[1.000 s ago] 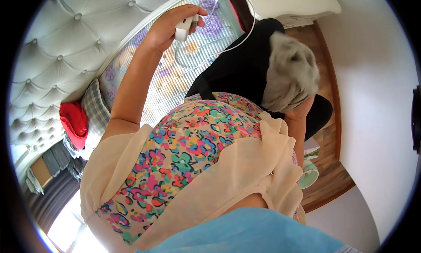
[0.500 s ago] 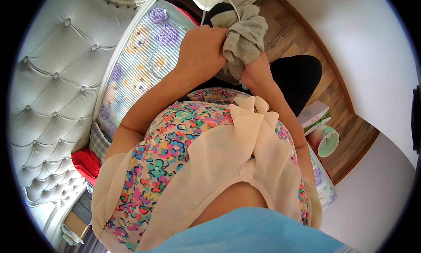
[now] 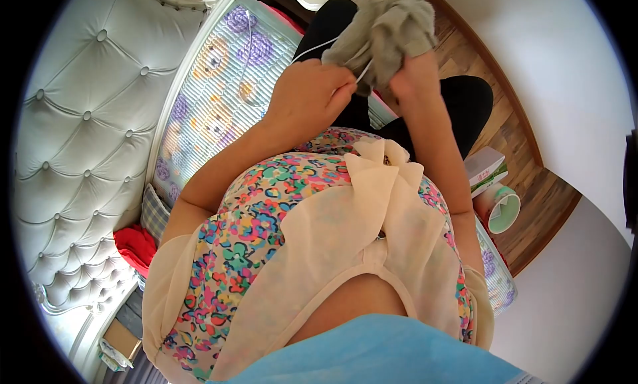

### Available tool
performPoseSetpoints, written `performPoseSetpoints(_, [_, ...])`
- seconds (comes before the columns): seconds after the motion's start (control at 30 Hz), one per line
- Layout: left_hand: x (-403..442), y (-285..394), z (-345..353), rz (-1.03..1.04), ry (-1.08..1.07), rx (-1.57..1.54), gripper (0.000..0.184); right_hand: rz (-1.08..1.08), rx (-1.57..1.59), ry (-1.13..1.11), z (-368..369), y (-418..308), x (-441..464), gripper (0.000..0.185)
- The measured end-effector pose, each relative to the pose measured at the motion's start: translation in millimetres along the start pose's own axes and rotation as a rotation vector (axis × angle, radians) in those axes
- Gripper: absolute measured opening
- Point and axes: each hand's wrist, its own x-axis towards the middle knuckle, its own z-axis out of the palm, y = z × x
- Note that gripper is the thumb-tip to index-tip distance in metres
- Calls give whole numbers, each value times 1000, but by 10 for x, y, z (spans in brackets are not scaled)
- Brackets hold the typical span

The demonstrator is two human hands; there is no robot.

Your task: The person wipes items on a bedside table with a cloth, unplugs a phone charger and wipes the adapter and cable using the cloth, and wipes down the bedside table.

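My left hand [image 3: 311, 95] is closed at upper centre, its fingers curled beside the cloth. A thin white cable [image 3: 362, 72] runs out at its fingertips, and a loop of it passes behind the hand. Whatever else lies inside that fist is hidden. Just to the right, my right hand [image 3: 417, 81] grips a crumpled grey cloth [image 3: 392, 35], which hangs over its fingers and touches the left hand's fingertips. Both hands are above my black-clad legs [image 3: 465, 111].
A quilted, patterned mat [image 3: 212, 98] covers the bed, with white cable on it, beside a tufted headboard [image 3: 80, 118]. A red cloth [image 3: 135, 248] and checked pillow [image 3: 154, 212] lie at left. A green-rimmed bin [image 3: 503, 211] and a box [image 3: 484, 166] stand at right.
My left hand, earlier out over the mat with a white charger, has come in to the cloth. Both hands have since drawn slightly apart, the cloth moving up and right.
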Motion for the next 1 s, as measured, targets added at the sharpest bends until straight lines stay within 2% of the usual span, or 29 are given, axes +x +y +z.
performPoseSetpoints(0.07, [-107,-56,16,8,-8,-17,15,-165,86,-56,-231,-135,232,28])
performPoseSetpoints(0.1, [-151,-88,-7,19,-14,-31,15,-166,86,-56,-272,-160,251,28])
performPoseSetpoints(0.17, [-219,-159,-121,-7,-54,6,14,-264,95,-184,-127,-308,269,37])
performPoseSetpoints(0.2, [-275,-186,-174,-35,-99,41,13,-262,93,-179,-94,-400,268,37])
performPoseSetpoints(0.3, [-498,-315,-273,-63,-145,154,12,-287,159,-108,-119,-815,290,35])
performPoseSetpoints(0.37, [-637,-446,-376,-118,-153,248,12,-384,53,120,-203,-1121,267,29])
performPoseSetpoints(0.47, [-830,-738,-532,-228,-154,404,13,-487,-97,160,-228,-1382,248,30])
performPoseSetpoints(0.5, [-928,-913,-544,-215,-79,436,14,-480,-59,174,-273,-1488,245,31])
performPoseSetpoints(0.53, [-1019,-1099,-574,-281,-112,504,16,-463,7,181,-228,-1553,204,33])
performPoseSetpoints(0.63, [-1197,-1523,-645,-443,-70,652,19,-578,-125,220,-311,-1713,185,34])
performPoseSetpoints(0.7, [-1204,-1682,-688,-506,-79,700,21,-482,-22,42,-342,-1756,145,35])
performPoseSetpoints(0.77, [-1156,-1797,-709,-628,-125,853,23,-503,-68,1,-403,-1688,137,34])
performPoseSetpoints(0.8, [-1140,-1870,-706,-620,-116,850,23,-518,-111,-42,-472,-1629,150,34])
performPoseSetpoints(0.83, [-1128,-1946,-689,-682,-193,962,24,-539,-100,-3,-633,-1535,189,32])
performPoseSetpoints(0.87, [-1079,-1994,-682,-742,-270,1076,25,-543,-97,33,-481,-1390,102,30])
performPoseSetpoints(0.9, [-896,-1805,-692,-801,-289,1057,29,-551,-92,71,-284,-1185,9,28])
performPoseSetpoints(0.97, [-599,-1467,-614,-624,12,779,31,-480,-13,-76,-315,-903,-8,27])
performPoseSetpoints(1.0, [-467,-1296,-530,-450,174,475,33,-421,3,-21,-203,-740,-72,28])
